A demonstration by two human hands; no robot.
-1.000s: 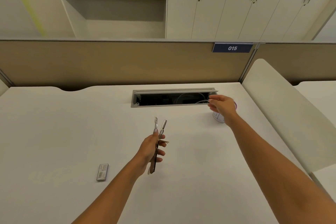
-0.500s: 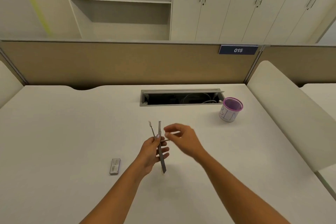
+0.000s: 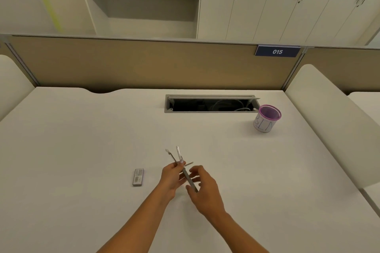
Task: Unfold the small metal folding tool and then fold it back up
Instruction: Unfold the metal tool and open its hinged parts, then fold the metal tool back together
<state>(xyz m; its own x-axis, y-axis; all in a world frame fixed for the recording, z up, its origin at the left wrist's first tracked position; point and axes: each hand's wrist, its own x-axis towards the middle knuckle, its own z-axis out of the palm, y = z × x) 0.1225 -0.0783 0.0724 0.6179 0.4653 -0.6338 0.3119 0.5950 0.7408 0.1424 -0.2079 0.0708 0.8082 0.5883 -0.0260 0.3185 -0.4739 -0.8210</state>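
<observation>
White cabinets and open shelves stand behind a tan partition, and below it a wide white bench [image 3: 82, 139] carries very little. Over its near middle the folding tool [image 3: 186, 174] is held up clear of the surface. The left hand [image 3: 171, 176] has its fingers closed around the middle of the tool, near the pivot. Two thin metal arms fan upward from that grip, a shorter piece sticks out to the right, and the main bar runs down and to the right. The right hand [image 3: 203, 188] is cupped around the lower end of that bar, thumb and fingers loosely curled about it; whether they truly pinch it or only rest beside it I cannot tell.

Judging by the spread arms, the unfolding is largely done or close to it. None of the folding back up appears to have begun, so about half the job is probably left.

On the partition a dark blue plate [image 3: 277, 51] reads "015". A small cup [image 3: 266, 119] with a purple rim stands just beside the open cable slot [image 3: 211, 104]; faint blue handwriting on its side is too blurred to read. A small grey card [image 3: 138, 177] lies flat left of the hands, its print too small to make out.
</observation>
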